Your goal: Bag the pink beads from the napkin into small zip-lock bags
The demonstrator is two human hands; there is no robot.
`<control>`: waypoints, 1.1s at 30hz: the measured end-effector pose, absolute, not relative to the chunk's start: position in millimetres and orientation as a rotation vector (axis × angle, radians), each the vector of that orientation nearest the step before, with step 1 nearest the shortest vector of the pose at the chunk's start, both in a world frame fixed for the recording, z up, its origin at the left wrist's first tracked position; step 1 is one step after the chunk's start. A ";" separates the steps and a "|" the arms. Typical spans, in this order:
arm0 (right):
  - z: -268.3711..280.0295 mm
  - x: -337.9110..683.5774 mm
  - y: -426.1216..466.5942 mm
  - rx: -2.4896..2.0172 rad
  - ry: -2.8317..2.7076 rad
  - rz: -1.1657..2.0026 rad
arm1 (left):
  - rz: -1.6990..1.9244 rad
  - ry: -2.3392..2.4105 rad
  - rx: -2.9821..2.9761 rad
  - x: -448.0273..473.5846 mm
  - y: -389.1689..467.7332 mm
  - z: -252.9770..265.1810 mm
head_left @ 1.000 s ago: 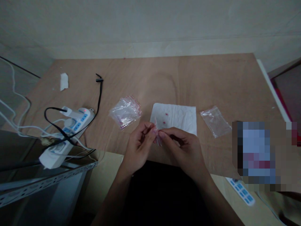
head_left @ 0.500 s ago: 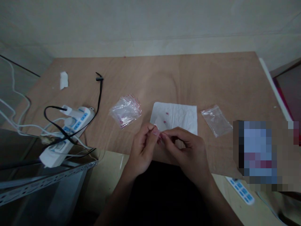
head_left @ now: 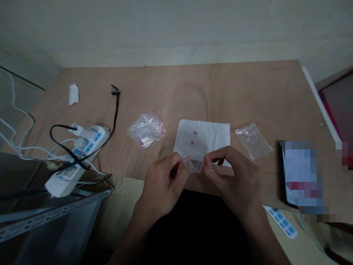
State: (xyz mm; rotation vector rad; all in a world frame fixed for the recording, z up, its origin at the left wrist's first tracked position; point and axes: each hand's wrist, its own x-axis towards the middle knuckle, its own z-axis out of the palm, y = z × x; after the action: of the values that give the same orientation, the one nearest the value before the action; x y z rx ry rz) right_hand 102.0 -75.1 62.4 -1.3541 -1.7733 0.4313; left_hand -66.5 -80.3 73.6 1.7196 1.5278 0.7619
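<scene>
Between my two hands a small clear zip bag with a red line along its edge is stretched over the near edge of a white tissue. My left hand pinches the bag's left side, where the red strip shows. Its right side sits between the thumb and forefinger of my right hand. Two tiny red pieces lie on the tissue, an upper red piece and a lower red piece. Left of the tissue is a pile of clear zip bags; on its right lies a single clear bag.
A white power strip with tangled cables stands at the table's left edge, near a white paper scrap. A dark-edged device with a blurred-out screen lies at right. Another power strip is below the table edge.
My hands have moved apart, the right one to the right and the left one slightly left and down. The bag, bunched at the fingertips before, is now spread between them.
</scene>
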 end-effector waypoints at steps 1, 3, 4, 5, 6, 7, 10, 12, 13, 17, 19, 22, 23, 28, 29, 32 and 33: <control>61.8 103.8 -76.1 -1.287 -1.778 0.523 | 0.768 1.495 1.687 -65.5 -81.1 76.0; 58.7 105.5 -79.0 -1.131 -1.789 0.758 | 0.769 1.445 1.626 -63.0 -82.4 79.4; 56.4 105.6 -80.6 -1.050 -1.798 0.885 | 0.770 1.427 1.605 -61.6 -82.8 80.2; 53.8 105.4 -82.1 -0.979 -1.805 1.001 | 0.773 1.409 1.587 -60.4 -83.2 80.5; 51.1 105.2 -83.5 -0.926 -1.801 1.090 | 0.777 1.392 1.568 -59.4 -83.6 80.5; 48.5 105.0 -84.6 -0.894 -1.784 1.150 | 0.781 1.378 1.550 -58.7 -84.1 80.3; 42.2 105.5 -87.1 -0.855 -1.653 1.252 | 0.765 1.364 1.489 -58.1 -85.6 80.2; 39.9 106.4 -88.4 -0.840 -1.560 1.308 | 0.758 1.356 1.466 -57.8 -86.6 81.3; 39.4 106.6 -89.1 -0.841 -1.527 1.322 | 0.763 1.353 1.461 -57.3 -87.0 82.2; 42.0 105.1 -92.7 -0.879 -1.526 1.241 | 0.828 1.374 1.457 -52.8 -87.1 85.5; 45.0 103.2 -95.0 -0.909 -1.555 1.171 | 0.839 1.391 1.468 -50.5 -86.5 86.2; 49.1 100.9 -98.3 -0.983 -1.553 1.115 | 0.809 1.385 1.475 -49.6 -86.3 87.2; 50.0 100.5 -99.2 -0.994 -1.541 1.118 | 0.798 1.383 1.472 -50.2 -86.5 87.9; 53.6 103.6 -98.9 -0.967 -1.480 1.156 | 0.813 1.362 1.433 -54.1 -86.4 88.4; 55.0 105.6 -97.3 -0.982 -1.485 1.148 | 0.869 1.357 1.390 -53.9 -85.0 86.2; 63.0 115.7 -87.3 -1.083 -1.600 1.049 | 1.133 1.317 1.095 -49.0 -77.0 73.7; 67.0 120.0 -81.9 -1.109 -1.691 1.003 | 1.192 1.277 0.941 -45.8 -73.5 68.7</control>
State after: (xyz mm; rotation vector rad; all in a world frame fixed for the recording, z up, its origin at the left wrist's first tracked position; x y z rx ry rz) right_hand 120.0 -81.9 67.0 -1.1088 -1.6909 1.0034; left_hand -45.8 -73.5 68.7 0.9413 1.2771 1.1918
